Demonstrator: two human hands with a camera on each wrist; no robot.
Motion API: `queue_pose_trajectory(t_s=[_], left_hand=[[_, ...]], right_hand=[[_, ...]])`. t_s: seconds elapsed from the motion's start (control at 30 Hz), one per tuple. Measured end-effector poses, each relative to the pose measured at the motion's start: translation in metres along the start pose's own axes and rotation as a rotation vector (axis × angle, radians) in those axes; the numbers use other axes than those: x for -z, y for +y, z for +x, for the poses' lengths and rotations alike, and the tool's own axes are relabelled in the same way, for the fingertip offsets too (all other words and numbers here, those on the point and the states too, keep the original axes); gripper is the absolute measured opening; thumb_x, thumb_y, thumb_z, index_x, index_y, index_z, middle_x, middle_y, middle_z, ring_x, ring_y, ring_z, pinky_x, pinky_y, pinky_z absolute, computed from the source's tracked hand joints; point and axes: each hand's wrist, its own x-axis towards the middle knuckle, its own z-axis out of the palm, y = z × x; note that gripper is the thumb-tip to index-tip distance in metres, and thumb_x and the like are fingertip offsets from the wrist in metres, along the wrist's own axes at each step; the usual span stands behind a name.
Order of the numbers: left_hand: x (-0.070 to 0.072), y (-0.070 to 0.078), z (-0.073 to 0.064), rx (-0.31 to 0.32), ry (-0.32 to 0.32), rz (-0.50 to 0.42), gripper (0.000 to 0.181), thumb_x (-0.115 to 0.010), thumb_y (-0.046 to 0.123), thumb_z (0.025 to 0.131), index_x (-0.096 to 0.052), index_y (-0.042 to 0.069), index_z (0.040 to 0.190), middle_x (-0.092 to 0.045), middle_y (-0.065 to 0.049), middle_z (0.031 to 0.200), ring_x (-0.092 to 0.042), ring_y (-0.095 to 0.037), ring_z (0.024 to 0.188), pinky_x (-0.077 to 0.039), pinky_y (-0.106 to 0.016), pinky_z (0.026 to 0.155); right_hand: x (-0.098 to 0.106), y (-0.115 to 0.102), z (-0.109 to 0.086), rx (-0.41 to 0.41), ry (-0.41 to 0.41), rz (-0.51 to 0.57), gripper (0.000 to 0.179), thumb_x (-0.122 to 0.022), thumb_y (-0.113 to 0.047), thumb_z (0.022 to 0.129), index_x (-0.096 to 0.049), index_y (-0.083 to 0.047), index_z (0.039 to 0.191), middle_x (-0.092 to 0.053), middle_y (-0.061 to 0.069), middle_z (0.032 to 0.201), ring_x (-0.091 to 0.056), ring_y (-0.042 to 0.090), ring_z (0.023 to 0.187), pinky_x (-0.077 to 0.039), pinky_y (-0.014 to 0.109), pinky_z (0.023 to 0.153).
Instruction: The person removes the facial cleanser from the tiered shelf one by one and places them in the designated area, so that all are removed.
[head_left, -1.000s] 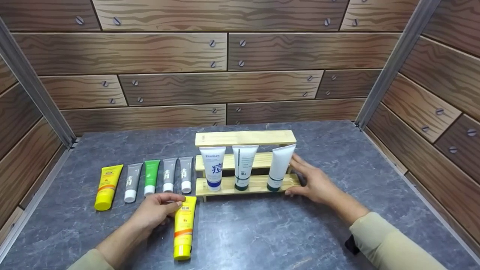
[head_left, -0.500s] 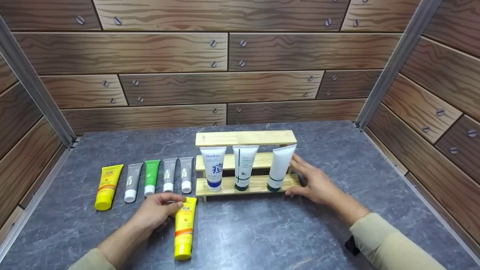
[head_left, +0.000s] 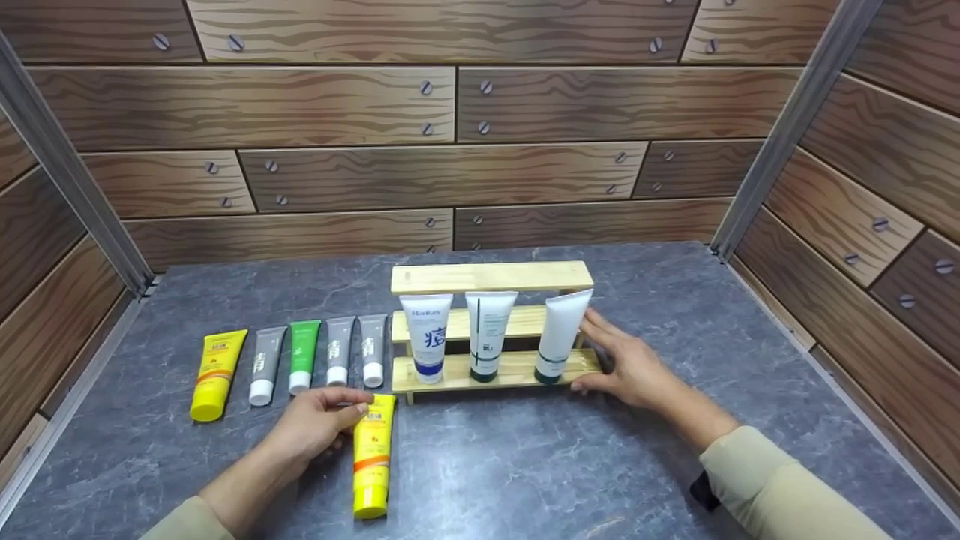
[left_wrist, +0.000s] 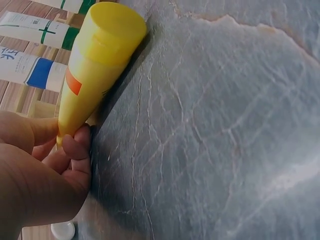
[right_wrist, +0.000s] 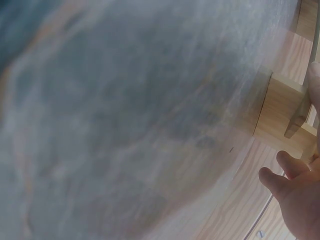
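Note:
In the head view my left hand [head_left: 315,424] pinches the flat end of a yellow squeeze tube [head_left: 373,461], whose cap points toward me. The left wrist view shows thumb and fingertips on that narrow end, the cap tilted up over the table. My right hand [head_left: 630,367] rests at the right end of a stepped wooden rack [head_left: 487,277], thumb along the lowest step's front and fingers extended behind a tube. On that step stand a white tube with blue print [head_left: 426,337] and two white tubes with dark green caps, one central [head_left: 491,334], one leaning right [head_left: 562,334].
Left of the rack lies a row of tubes: another yellow tube [head_left: 217,375], a green tube [head_left: 304,356] and several grey tubes [head_left: 265,366]. The grey marbled table [head_left: 525,465] is bounded by wood-patterned walls [head_left: 375,172] at the back and sides.
My left hand and the yellow tube it pinches have shifted very slightly to the right. My right hand and the rack have stayed in place.

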Motion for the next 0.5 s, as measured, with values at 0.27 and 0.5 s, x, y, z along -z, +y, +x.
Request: queue_pose_trajectory(t_s=[0.27,0.5], left_hand=[[0.0015,0.0014,-0.0003,0.013,-0.017,0.01,0.024,-0.078,0.01,0.093,-0.08,0.009,0.116,-0.074,-0.004,0.096,-0.059,-0.02,0.07,-0.046,-0.03,0.059],[0.0039,0.0015,0.0006,0.017,-0.012,0.052,0.029,-0.084,0.01,0.088,-0.081,0.012,0.117,-0.075,-0.005,0.1,-0.061,-0.022,0.073,-0.049,-0.031,0.06]], right_hand=[[-0.0003,-0.0001,-0.0002,0.0,0.007,0.001,0.102,-0.093,-0.041,0.079,-0.042,-0.005,0.16,-0.03,0.02,0.169,-0.039,0.047,0.148,-0.033,0.064,0.118],[-0.0002,-0.0002,0.0002,-0.007,0.004,-0.001,0.102,-0.093,-0.041,0.079,-0.042,-0.006,0.161,-0.03,0.02,0.169,-0.038,0.047,0.148,-0.032,0.064,0.118]])
